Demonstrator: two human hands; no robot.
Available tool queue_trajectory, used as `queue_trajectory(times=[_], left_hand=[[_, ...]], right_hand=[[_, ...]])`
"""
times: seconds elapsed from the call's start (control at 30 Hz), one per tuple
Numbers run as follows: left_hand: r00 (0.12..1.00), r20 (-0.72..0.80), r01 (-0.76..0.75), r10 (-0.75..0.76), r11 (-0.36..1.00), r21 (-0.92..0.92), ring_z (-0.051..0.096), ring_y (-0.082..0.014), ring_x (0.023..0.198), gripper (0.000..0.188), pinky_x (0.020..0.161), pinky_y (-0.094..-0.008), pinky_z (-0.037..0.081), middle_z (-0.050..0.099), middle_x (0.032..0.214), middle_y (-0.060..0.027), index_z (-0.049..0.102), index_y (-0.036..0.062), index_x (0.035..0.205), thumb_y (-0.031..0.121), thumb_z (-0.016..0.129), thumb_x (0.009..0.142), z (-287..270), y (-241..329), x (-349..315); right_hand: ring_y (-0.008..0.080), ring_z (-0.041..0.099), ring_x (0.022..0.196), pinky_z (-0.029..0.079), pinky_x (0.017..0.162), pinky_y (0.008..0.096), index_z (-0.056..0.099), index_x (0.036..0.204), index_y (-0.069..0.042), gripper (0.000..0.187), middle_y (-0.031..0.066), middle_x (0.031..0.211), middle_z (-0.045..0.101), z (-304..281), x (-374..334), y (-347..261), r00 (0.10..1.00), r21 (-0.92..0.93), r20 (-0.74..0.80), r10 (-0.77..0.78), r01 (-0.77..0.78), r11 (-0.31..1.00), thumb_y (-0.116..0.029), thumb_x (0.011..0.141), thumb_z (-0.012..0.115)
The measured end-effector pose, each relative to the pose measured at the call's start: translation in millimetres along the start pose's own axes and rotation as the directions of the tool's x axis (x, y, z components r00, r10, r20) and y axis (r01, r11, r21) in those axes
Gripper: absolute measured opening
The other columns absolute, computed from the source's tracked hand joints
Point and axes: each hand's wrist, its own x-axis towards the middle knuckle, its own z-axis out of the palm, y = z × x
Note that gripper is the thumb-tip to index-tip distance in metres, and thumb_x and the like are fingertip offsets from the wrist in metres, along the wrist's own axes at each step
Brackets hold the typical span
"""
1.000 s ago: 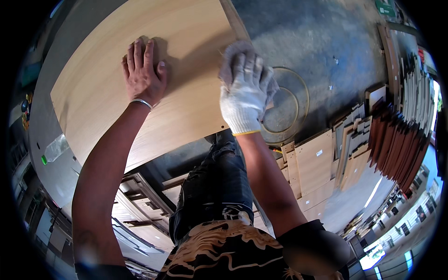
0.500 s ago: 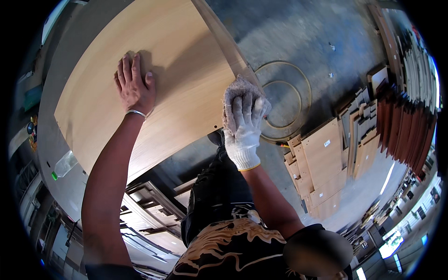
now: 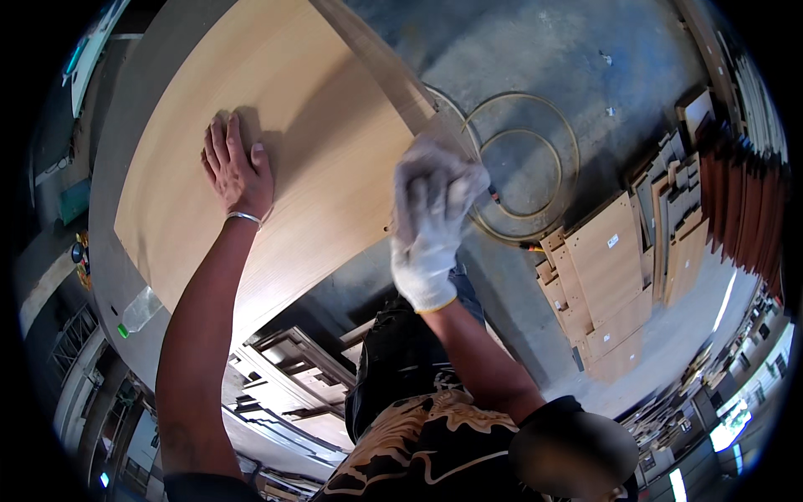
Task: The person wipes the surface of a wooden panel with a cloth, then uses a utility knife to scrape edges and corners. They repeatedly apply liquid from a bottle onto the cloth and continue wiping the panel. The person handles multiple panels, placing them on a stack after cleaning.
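Observation:
A light wood-grain panel [image 3: 335,180] lies flat in front of me, with a narrow strip [image 3: 381,63] along its right side. Bare and wearing a thin bracelet, my left hand [image 3: 240,174] rests on the panel's upper face with its fingers stretched out. My right hand [image 3: 428,230], in a white knitted glove, is closed at the panel's near right corner. It is smeared by motion. Bunched under and ahead of its fingers is a greyish rag [image 3: 428,152]. The hand covers that corner, so exact contact there cannot be made out.
Beneath the panel is a grey work surface [image 3: 125,125], where a clear bottle with a green cap [image 3: 144,309] lies. A coiled hose [image 3: 575,159] is on the floor to the right. Stacked boards [image 3: 606,259] and dark red strips [image 3: 744,217] stand beyond. More boards [image 3: 301,368] lie below the panel.
My gloved right hand has moved along the panel's corner with the rag and is now blurred. My left hand stays flat on the panel. The whole view has shifted slightly.

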Motion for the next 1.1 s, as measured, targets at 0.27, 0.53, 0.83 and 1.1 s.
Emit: queue_trajectory(times=[0.27,0.53,0.83,1.1], left_hand=[[1.0,0.009,-0.018,0.018,1.0,-0.015,0.028,-0.0411,0.152,0.064,0.124,-0.0566,0.019,0.031,0.166,-0.0184,0.033,0.0173,0.161,0.033,0.049,0.101,5,-7,-3],[1.0,-0.015,-0.011,0.011,1.0,-0.013,0.029,-0.04,0.152,0.062,0.124,-0.0555,0.02,0.035,0.164,-0.0173,0.035,0.0165,0.16,0.034,0.048,0.102,5,-6,-4],[0.999,0.046,0.016,-0.015,1.0,-0.011,0.026,-0.0404,0.154,0.067,0.126,-0.0572,0.018,0.03,0.166,-0.0194,0.033,0.0111,0.16,0.027,0.052,0.099,-8,4,-1],[0.98,0.185,0.094,-0.078,0.992,-0.08,0.017,-0.0442,0.157,0.076,0.127,-0.0598,0.01,0.021,0.169,-0.0244,0.027,0.0084,0.163,0.024,0.054,0.093,-26,16,4]], right_hand=[[0.0425,0.039,0.143,0.024,0.117,0.0655,0.054,0.14,-0.004,0.075,0.019,0.147,0.051,-19,27,13,0.99,-0.087,0.074,-0.121,0.128,0.988,-0.016,0.07,0.08],[0.0269,0.063,0.123,0.052,0.105,0.0453,0.052,0.142,-0.001,0.044,0.0095,0.135,0.062,-80,7,122,0.683,0.98,0.179,0.708,-0.186,-0.069,-0.024,0.105,0.059],[0.0376,0.052,0.136,0.039,0.117,0.0497,0.056,0.145,-0.009,0.063,0.0194,0.15,0.053,-61,96,13,0.917,0.118,0.285,-0.279,0.255,0.96,-0.017,0.085,0.075],[0.0406,0.042,0.146,0.029,0.123,0.0552,0.062,0.138,-0.007,0.056,0.0185,0.15,0.054,12,198,-16,0.814,-0.06,0.338,-0.472,0.52,0.852,-0.024,0.086,0.073]])
